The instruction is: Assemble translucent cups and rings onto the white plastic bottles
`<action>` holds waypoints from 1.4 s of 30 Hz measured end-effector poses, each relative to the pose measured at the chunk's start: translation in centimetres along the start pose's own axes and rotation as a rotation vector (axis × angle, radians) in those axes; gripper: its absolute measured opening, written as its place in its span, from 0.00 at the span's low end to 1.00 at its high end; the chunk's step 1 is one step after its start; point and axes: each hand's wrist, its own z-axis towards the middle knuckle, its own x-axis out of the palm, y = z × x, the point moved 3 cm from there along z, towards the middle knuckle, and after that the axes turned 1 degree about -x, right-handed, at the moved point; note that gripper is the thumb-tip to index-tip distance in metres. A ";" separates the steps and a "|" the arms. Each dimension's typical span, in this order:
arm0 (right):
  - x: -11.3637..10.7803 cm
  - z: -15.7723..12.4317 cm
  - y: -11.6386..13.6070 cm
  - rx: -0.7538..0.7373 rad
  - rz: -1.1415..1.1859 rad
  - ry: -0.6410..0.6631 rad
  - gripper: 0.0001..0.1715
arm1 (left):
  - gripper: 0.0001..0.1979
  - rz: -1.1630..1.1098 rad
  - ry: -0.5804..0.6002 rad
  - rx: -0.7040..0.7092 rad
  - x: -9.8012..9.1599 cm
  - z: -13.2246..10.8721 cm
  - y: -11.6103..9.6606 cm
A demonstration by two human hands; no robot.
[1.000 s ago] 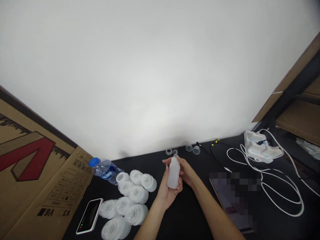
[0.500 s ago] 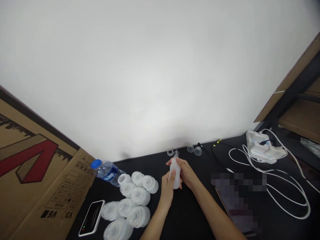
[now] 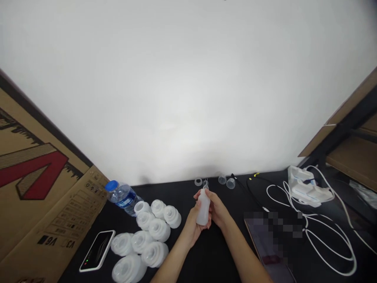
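A frosted white baby bottle (image 3: pixel 203 210) is tilted away from me above the black table, between both hands. My left hand (image 3: pixel 192 225) is closed around its lower left side, the thumb along the front and fingers behind and below. My right hand (image 3: pixel 217 207) grips the upper right of the bottle, with its fingertips by the neck. Just past the neck is a small clear piece (image 3: pixel 205 183); whether it touches the bottle I cannot tell. Beyond the hands lie a pale ring (image 3: pixel 198 181) and two clear caps, one left (image 3: pixel 222 179) and one right (image 3: pixel 231 183).
Several white bottles (image 3: pixel 159 229) stand to the left, beside a blue-capped water bottle (image 3: pixel 125 197) and a white-framed device (image 3: pixel 97 250). A cardboard box (image 3: pixel 55 212) borders that side. On the right are a dark tablet-like slab (image 3: pixel 266 245), white cables (image 3: pixel 326 220) and a white charging dock (image 3: pixel 308 186).
My left hand has shifted its hold, its thumb now higher and its fingers more beneath the baby bottle. The bottle has turned slightly between the hands. The whole view has shifted a little.
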 end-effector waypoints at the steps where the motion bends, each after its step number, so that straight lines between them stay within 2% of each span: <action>1: 0.1 0.1 -0.1 -0.007 0.012 -0.019 0.31 | 0.37 0.049 -0.017 0.023 -0.2 0.3 0.0; 5: 0.3 0.2 -0.1 -0.005 0.041 -0.040 0.30 | 0.39 0.208 -0.056 0.094 -0.3 0.5 -0.2; 9: 0.0 -0.3 0.3 0.062 -0.008 0.056 0.31 | 0.39 0.375 -0.091 0.261 0.7 -0.5 -0.4; 11: -0.3 -0.4 0.5 0.063 -0.026 0.080 0.30 | 0.38 0.391 -0.093 0.300 1.2 -0.9 -0.2; 15: -0.9 0.0 0.7 0.024 -0.005 -0.008 0.32 | 0.33 0.322 -0.053 0.277 1.7 -0.9 0.1; 18: -1.3 0.4 0.4 0.039 0.027 -0.044 0.34 | 0.31 0.230 -0.037 0.207 1.6 -0.7 0.0; 25: -1.7 0.6 0.2 0.064 -0.044 -0.062 0.34 | 0.33 0.071 -0.036 0.111 1.3 -0.5 -0.2; 30: -1.4 0.7 -0.2 0.010 -0.296 -0.023 0.35 | 0.35 0.099 -0.108 0.119 1.0 -0.2 0.1; 34: -1.8 1.4 -0.4 -0.078 -0.461 -0.094 0.43 | 0.37 0.118 -0.141 0.101 0.9 -0.3 0.3; 39: -3.3 2.1 0.3 -0.128 -0.381 -0.204 0.43 | 0.41 0.168 -0.160 0.106 0.8 -0.5 0.0; 42: -3.6 2.0 0.7 -0.111 -0.330 -0.203 0.41 | 0.37 0.278 -0.184 0.176 0.8 -0.5 -0.6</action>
